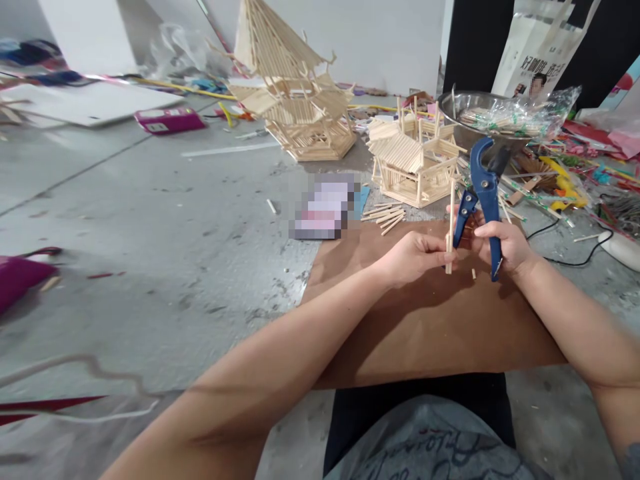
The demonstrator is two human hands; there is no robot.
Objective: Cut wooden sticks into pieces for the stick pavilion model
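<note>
Two forearms (300, 347) cross one brown board (430, 333); left hand (413, 257) pinches one stick (451, 220), right hand (505, 243) clasps one blue cutter (484, 180).

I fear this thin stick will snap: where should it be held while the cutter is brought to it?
Probably low on the wooden stick, coming from its left, as the left hand does now. The stick stands upright and the blue cutter in the right hand sits close on its right, so a low pinch leaves the upper length free.

A stick tower (295, 87) stands beside a stick house (405, 160).
</note>
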